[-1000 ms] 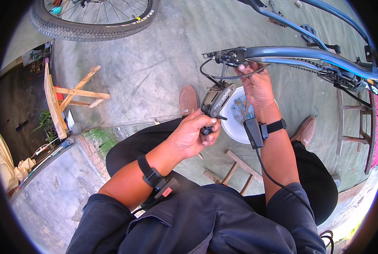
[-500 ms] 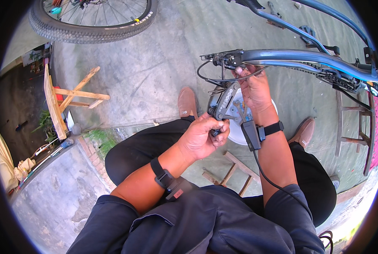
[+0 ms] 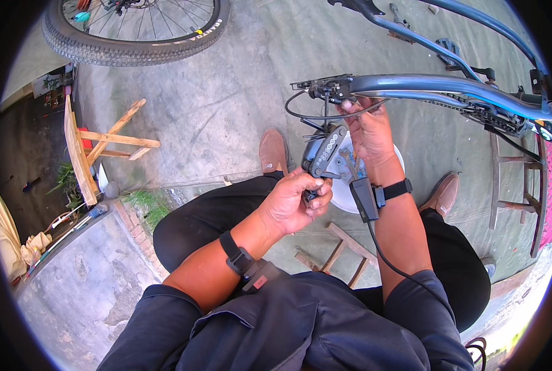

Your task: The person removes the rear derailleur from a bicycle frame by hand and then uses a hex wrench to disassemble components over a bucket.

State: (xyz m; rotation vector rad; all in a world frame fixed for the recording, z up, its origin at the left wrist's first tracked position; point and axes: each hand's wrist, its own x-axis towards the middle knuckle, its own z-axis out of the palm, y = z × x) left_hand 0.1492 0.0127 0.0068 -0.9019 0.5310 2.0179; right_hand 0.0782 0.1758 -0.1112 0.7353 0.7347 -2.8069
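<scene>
Multi-tool (image 3: 325, 151) sits below the rear end of the bike frame (image 3: 424, 83), tilted, its thin keys fanned out at the top toward the frame. Its lower end is in the left hand (image 3: 291, 201), fingers curled and thumb pressed over it. Whether a key is seated in a bolt is too small to tell. Right hand (image 3: 372, 133) is raised to the underside of the frame end, fingers bent and touching there; partly hidden, so I cannot tell whether they grip a part. A black cable (image 3: 286, 106) loops out from the frame end and crosses by those fingers. Below, a white bowl (image 3: 345, 199) holds a wrench (image 3: 351, 164), the right forearm covering part of the bowl. A wheel (image 3: 134, 54) lies at upper left, well apart, beyond a wooden stool (image 3: 118, 136).
</scene>
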